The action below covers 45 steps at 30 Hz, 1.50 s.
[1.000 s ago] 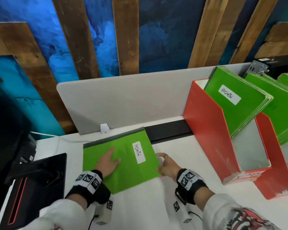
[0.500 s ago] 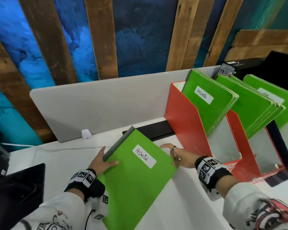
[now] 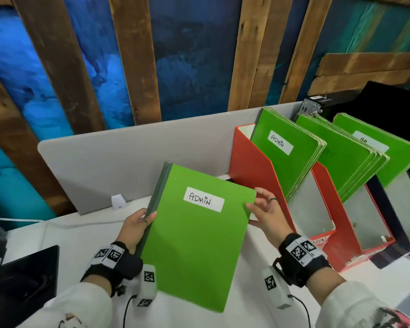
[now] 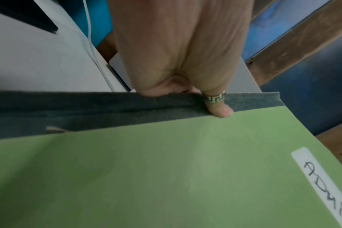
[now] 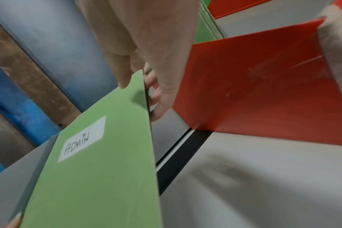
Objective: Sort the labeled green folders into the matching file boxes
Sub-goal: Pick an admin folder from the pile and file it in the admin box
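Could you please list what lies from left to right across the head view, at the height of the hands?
Left hand → held green ADMIN folder → right hand → first red file box → second red file box.

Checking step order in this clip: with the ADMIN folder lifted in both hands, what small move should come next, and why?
Probably swing the held folder right toward the nearest red file box. Its label reads ADMIN, matching the front folder there. The left hand grips the spine, the right hand the opposite edge, so it is off the desk.
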Each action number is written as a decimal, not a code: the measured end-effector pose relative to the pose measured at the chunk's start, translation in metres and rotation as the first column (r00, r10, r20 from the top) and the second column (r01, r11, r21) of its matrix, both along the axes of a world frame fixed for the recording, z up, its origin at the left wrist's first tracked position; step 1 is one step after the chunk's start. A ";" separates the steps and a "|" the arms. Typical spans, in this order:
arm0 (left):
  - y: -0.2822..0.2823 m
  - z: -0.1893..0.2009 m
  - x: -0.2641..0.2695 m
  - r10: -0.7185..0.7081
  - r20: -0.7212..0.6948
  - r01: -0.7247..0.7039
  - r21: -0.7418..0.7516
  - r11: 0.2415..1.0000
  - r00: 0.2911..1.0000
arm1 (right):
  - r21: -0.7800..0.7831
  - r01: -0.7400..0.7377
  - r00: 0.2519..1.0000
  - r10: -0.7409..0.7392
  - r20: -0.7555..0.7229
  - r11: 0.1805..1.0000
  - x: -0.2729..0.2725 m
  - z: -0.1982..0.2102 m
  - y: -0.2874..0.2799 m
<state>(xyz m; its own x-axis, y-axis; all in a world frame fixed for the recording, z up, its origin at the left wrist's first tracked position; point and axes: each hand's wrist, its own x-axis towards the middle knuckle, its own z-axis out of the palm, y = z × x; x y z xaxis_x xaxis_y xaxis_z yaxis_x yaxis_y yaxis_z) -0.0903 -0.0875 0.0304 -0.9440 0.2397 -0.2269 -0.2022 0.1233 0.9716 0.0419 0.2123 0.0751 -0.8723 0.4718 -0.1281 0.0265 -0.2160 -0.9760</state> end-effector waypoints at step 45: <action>0.295 0.106 0.060 -0.511 -0.250 0.397 -0.391 0.830 0.823 | 0.408 0.505 0.835 -0.310 -0.455 0.760 0.089 0.155 0.199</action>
<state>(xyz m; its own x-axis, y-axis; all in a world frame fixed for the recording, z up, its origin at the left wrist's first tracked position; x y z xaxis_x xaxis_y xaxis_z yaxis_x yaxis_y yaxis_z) -0.0300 0.2076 0.1364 -0.7736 0.6309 -0.0591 0.2780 0.4217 0.8630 0.1305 0.4115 0.2301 -0.5180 0.7022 0.4885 -0.3014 0.3846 -0.8725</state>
